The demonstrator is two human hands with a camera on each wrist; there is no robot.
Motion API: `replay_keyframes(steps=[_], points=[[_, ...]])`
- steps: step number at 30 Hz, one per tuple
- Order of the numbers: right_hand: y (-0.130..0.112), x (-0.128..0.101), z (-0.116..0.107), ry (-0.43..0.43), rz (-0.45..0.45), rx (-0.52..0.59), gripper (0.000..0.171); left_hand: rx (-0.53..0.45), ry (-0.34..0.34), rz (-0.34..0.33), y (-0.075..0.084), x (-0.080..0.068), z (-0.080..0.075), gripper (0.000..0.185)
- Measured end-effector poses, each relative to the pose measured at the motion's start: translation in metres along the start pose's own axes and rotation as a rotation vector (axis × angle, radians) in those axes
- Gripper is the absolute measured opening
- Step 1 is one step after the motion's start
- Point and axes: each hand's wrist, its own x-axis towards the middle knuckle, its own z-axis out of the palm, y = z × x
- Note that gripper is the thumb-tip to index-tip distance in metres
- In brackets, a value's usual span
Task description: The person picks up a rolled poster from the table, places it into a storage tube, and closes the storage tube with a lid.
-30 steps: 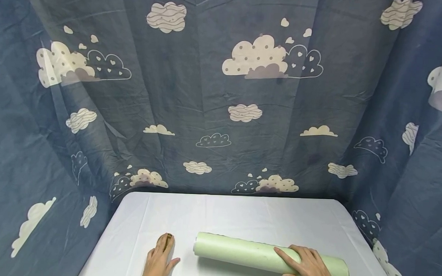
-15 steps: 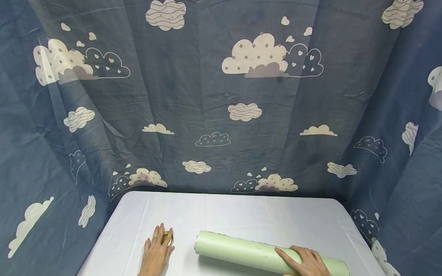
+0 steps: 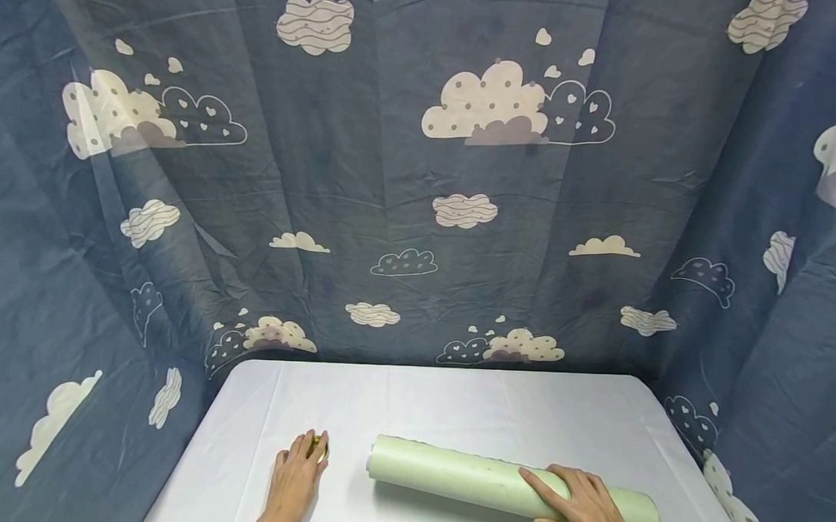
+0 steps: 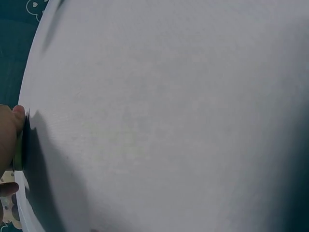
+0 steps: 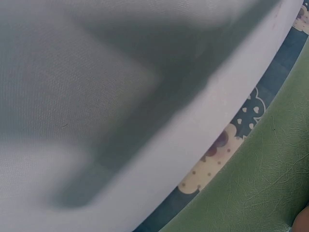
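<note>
A long pale green roll of leather-textured sheet (image 3: 459, 471) slants across the right half of the white table, with a shadow under it. Its creased surface fills the lower right corner of the right wrist view. My right hand (image 3: 585, 506) grips it near its right end, thumb on the near side and fingers over the top. To the left, my left hand (image 3: 293, 475) holds a small gold ring-shaped object (image 3: 324, 448) under its curled fingers, which cover most of it. In the left wrist view, a narrow yellow-green edge (image 4: 18, 153) shows beside the fingers.
White cloth covers the table (image 3: 441, 404), with rounded far corners. A dark blue curtain (image 3: 407, 168) with a cloud pattern hangs behind and along both sides. Bare table lies between the left hand and the roll's left end.
My left hand shifted slightly left, spread its fingers beside the gold ring, then curled them over it. The right hand and green roll stayed nearly still.
</note>
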Motion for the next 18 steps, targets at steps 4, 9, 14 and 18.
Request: replay_keyframes(steps=[4,9,14,18], points=[[0.000,0.000,0.000,-0.002,0.007,-0.002,0.083,-0.035,0.013,0.003,0.001,0.001,-0.001,0.049],[0.000,0.000,0.000,-0.001,0.012,0.001,0.083,-0.287,-0.003,-0.073,0.011,0.004,-0.012,0.046],[-0.001,0.001,0.000,0.000,0.011,0.005,0.084,-0.662,-0.043,-0.194,0.025,0.009,-0.031,0.046],[-0.002,0.003,0.001,-0.002,0.011,0.010,0.084,-0.880,-0.103,-0.296,0.036,0.013,-0.043,0.050]])
